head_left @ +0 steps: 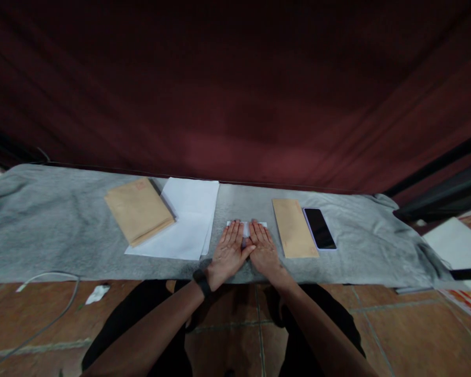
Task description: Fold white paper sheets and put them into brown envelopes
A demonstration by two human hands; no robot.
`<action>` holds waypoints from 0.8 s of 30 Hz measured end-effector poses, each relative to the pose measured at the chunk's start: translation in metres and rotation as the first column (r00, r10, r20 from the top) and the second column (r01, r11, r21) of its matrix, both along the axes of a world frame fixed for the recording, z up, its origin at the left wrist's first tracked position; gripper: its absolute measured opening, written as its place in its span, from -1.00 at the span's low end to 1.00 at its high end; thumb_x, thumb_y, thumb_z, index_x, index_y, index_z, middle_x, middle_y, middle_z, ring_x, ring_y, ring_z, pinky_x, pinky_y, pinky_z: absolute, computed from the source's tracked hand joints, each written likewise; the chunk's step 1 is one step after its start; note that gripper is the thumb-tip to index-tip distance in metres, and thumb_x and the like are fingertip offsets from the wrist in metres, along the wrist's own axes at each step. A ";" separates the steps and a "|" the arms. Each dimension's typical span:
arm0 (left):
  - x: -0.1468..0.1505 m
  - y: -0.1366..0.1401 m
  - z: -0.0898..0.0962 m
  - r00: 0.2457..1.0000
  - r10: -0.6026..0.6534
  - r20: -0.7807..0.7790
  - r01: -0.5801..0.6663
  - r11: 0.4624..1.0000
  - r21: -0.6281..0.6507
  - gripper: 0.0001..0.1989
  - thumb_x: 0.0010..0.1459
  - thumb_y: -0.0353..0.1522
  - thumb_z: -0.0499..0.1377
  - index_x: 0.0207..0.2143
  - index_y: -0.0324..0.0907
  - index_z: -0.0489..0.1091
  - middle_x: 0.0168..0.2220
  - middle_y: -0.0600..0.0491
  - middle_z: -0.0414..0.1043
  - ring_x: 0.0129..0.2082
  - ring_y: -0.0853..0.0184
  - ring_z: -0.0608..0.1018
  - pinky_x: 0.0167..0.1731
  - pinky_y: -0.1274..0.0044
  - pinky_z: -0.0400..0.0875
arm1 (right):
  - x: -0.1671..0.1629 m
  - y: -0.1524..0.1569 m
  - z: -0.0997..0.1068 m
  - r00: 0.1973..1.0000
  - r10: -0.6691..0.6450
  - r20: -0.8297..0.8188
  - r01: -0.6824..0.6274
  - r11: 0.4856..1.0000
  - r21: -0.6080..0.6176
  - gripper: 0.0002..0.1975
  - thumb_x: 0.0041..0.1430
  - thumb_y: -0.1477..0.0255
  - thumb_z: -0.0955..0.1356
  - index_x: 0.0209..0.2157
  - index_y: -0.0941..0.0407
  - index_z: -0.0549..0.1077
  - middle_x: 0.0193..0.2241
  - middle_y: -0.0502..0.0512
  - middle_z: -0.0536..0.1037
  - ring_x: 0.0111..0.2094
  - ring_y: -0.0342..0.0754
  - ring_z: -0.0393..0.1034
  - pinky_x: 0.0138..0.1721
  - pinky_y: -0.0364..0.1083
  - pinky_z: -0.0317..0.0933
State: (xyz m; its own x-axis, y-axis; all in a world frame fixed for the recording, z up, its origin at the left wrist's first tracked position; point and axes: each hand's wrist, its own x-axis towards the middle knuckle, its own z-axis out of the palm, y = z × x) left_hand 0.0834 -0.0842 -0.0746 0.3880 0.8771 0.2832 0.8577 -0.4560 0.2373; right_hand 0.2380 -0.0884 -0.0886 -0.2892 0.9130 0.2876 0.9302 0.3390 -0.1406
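Note:
Both of my hands lie flat, side by side, on a small piece of white folded paper (246,228) on the grey cloth. My left hand (231,250), with a black band at the wrist, presses on its left part with fingers stretched out. On its right part rests my right hand (264,250), fingers also extended, and the thumbs meet in the middle. Most of the paper is hidden under the hands. Close to the right hand is a single brown envelope (295,228).
A stack of brown envelopes (139,210) lies partly on white paper sheets (190,214) to the left. A phone (320,229) sits beside the single envelope. The grey cloth (63,220) covers a narrow surface before a dark red curtain (235,115). A white cable (58,273) hangs at the front left.

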 end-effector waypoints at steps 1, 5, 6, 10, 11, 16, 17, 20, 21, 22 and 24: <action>-0.002 0.000 0.000 1.000 0.009 -0.007 -0.009 1.000 0.002 -0.25 0.37 -0.02 -0.10 0.36 -0.43 0.03 0.38 -0.31 0.07 0.42 0.07 0.08 0.35 0.19 0.05 | 0.001 0.000 0.000 1.000 -0.014 -0.009 0.015 1.000 0.010 -0.44 0.45 0.40 0.10 0.40 0.23 0.02 0.38 0.29 0.12 0.41 0.08 -0.04 0.36 0.16 -0.06; -0.006 -0.002 -0.002 0.998 0.065 -0.024 -0.065 0.998 0.005 -0.26 0.37 -0.04 -0.10 0.35 -0.43 0.04 0.37 -0.32 0.09 0.41 0.05 0.10 0.34 0.19 0.07 | 0.007 -0.002 -0.002 0.998 -0.064 -0.023 0.064 0.998 0.028 -0.43 0.45 0.39 0.11 0.40 0.27 0.01 0.37 0.34 0.13 0.40 0.12 -0.03 0.35 0.17 -0.04; -0.007 -0.003 -0.003 0.997 0.079 -0.025 -0.079 0.997 0.009 -0.28 0.37 -0.06 -0.10 0.36 -0.42 0.03 0.37 -0.31 0.10 0.40 0.06 0.11 0.34 0.19 0.07 | 0.009 -0.002 -0.002 0.997 -0.071 -0.022 0.072 0.997 0.030 -0.43 0.45 0.38 0.11 0.40 0.28 0.01 0.37 0.35 0.13 0.40 0.13 -0.03 0.34 0.18 -0.03; -0.009 -0.004 -0.006 0.992 0.123 -0.038 -0.122 0.992 0.025 -0.33 0.38 -0.13 -0.10 0.37 -0.42 0.02 0.36 -0.30 0.11 0.40 0.08 0.12 0.34 0.21 0.07 | 0.013 -0.004 -0.004 0.996 -0.089 -0.026 0.091 0.994 0.067 -0.41 0.45 0.35 0.13 0.40 0.29 0.00 0.37 0.37 0.13 0.39 0.15 0.01 0.33 0.18 0.02; -0.009 -0.005 -0.007 0.990 0.132 -0.044 -0.131 0.991 0.024 -0.33 0.39 -0.14 -0.10 0.36 -0.43 0.02 0.36 -0.30 0.10 0.40 0.08 0.12 0.35 0.22 0.06 | 0.014 -0.004 -0.005 0.995 -0.094 -0.030 0.096 0.992 0.082 -0.41 0.45 0.34 0.12 0.40 0.29 0.00 0.37 0.37 0.14 0.38 0.15 0.02 0.32 0.18 0.03; -0.012 -0.006 -0.006 0.984 0.159 -0.084 -0.158 0.987 0.012 -0.38 0.39 -0.22 -0.11 0.34 -0.47 0.08 0.38 -0.29 0.06 0.41 0.09 0.10 0.36 0.25 0.03 | 0.017 -0.006 -0.008 0.991 -0.119 -0.053 0.124 0.987 0.104 -0.41 0.46 0.35 0.12 0.41 0.29 -0.01 0.36 0.37 0.15 0.37 0.14 0.06 0.30 0.16 0.08; -0.013 -0.006 -0.006 0.983 0.159 -0.087 -0.159 0.987 0.011 -0.39 0.39 -0.24 -0.11 0.34 -0.47 0.08 0.38 -0.29 0.06 0.41 0.09 0.09 0.36 0.25 0.02 | 0.018 -0.007 -0.008 0.991 -0.122 -0.057 0.127 0.987 0.098 -0.41 0.45 0.36 0.12 0.41 0.28 -0.02 0.36 0.37 0.15 0.37 0.14 0.06 0.30 0.17 0.08; -0.015 -0.006 -0.005 0.984 0.158 -0.086 -0.157 0.988 0.015 -0.40 0.38 -0.27 -0.11 0.35 -0.45 0.08 0.38 -0.27 0.07 0.42 0.11 0.07 0.37 0.25 0.02 | 0.019 -0.009 -0.004 0.988 -0.138 -0.072 0.143 0.986 0.081 -0.41 0.45 0.38 0.12 0.41 0.29 -0.03 0.37 0.36 0.12 0.38 0.16 0.04 0.31 0.19 0.07; -0.015 -0.007 -0.005 0.984 0.156 -0.084 -0.155 0.988 0.016 -0.41 0.38 -0.28 -0.11 0.35 -0.45 0.08 0.38 -0.27 0.07 0.42 0.11 0.06 0.36 0.25 0.03 | 0.018 -0.010 -0.002 0.988 -0.135 -0.076 0.141 0.987 0.075 -0.41 0.45 0.38 0.12 0.41 0.29 -0.03 0.38 0.36 0.11 0.38 0.16 0.03 0.32 0.19 0.05; -0.015 -0.007 -0.005 0.984 0.155 -0.083 -0.154 0.988 0.017 -0.41 0.38 -0.28 -0.11 0.35 -0.46 0.08 0.38 -0.28 0.07 0.42 0.11 0.06 0.36 0.25 0.03 | 0.016 -0.011 0.001 0.990 -0.118 -0.079 0.124 0.990 0.068 -0.41 0.44 0.38 0.12 0.41 0.29 -0.03 0.38 0.35 0.10 0.39 0.16 0.01 0.33 0.19 0.03; -0.015 -0.007 -0.004 0.985 0.153 -0.084 -0.153 0.988 0.013 -0.41 0.37 -0.29 -0.10 0.33 -0.49 0.10 0.37 -0.30 0.07 0.42 0.09 0.07 0.36 0.24 0.03 | 0.011 -0.012 0.006 0.996 -0.035 -0.082 0.039 0.998 0.047 -0.40 0.44 0.38 0.12 0.42 0.26 -0.05 0.39 0.29 0.08 0.41 0.12 -0.04 0.36 0.17 -0.01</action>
State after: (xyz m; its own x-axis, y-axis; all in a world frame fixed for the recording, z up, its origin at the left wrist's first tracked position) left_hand 0.0680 -0.0908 -0.0785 0.2723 0.9262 0.2608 0.9344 -0.3192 0.1581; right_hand 0.2494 -0.1006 -0.0830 -0.2291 0.9072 0.3528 0.9286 0.3124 -0.2002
